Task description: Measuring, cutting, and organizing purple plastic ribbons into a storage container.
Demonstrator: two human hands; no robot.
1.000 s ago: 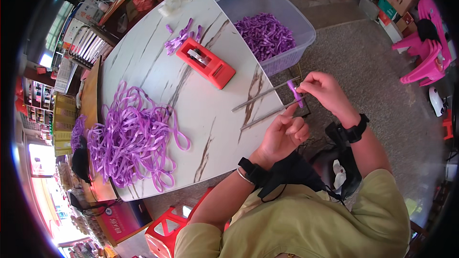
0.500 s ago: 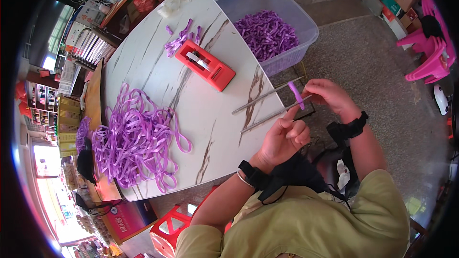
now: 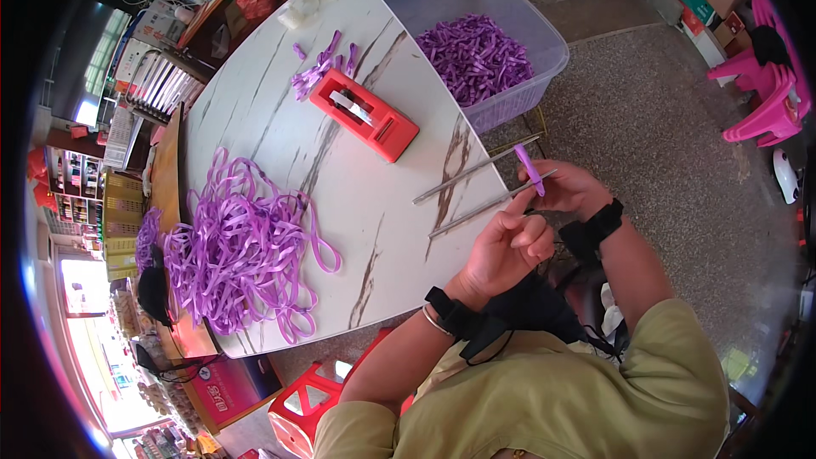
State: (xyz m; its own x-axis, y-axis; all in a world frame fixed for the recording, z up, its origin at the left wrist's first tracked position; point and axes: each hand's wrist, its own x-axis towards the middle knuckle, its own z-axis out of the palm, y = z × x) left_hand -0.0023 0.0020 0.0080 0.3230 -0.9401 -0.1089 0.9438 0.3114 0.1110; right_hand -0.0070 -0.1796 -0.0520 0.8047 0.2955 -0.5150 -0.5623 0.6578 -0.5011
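Two thin metal rods [image 3: 476, 212] run side by side out over the table's right edge. A short purple ribbon [image 3: 529, 168] is wound across their outer ends. My right hand [image 3: 571, 187] is closed at the ribbon's near end, its fingertips partly hidden behind the ribbon. My left hand [image 3: 508, 246] has its index finger stretched along the nearer rod, its tip against the ribbon; the other fingers are curled in. A large tangle of purple ribbon [image 3: 242, 255] lies on the table's left part.
On the marble-patterned table [image 3: 374, 229] stand a red tape dispenser [image 3: 365, 115] and a few cut ribbon pieces [image 3: 319, 72]. A clear plastic bin [image 3: 510, 110] full of purple pieces stands beyond the right edge. A red stool [image 3: 310, 404] is below; pink chairs [image 3: 769, 102] stand far right.
My right hand has drawn in to the left, closer to the ribbon and my left hand. The ribbon's near end now hangs slightly lower. My left hand has barely moved.
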